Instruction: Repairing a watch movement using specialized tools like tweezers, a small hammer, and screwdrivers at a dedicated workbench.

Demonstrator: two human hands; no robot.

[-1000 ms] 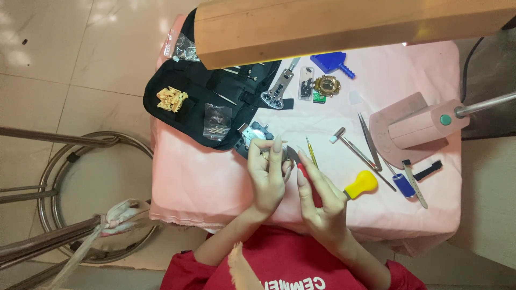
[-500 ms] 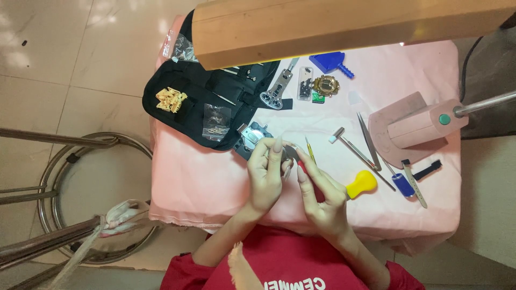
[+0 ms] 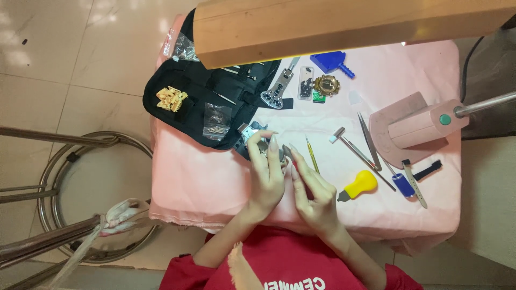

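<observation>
Hands meet at the near edge of the pink surface point(image 3: 204, 182): the left hand point(image 3: 266, 180) has its fingers clamped on a small metal part point(image 3: 263, 145), the right hand point(image 3: 314, 188) pinches a thin tool against it (tip hidden). The work looks midway, the part not yet set down. Beyond lie a yellow-handled tool point(image 3: 359, 185), tweezers point(image 3: 368, 140), a black tool pouch point(image 3: 215, 102) and a lamp base point(image 3: 400, 129).

A small grey metal watch piece point(image 3: 263, 146) sits upright, pinched between fingertips.
</observation>
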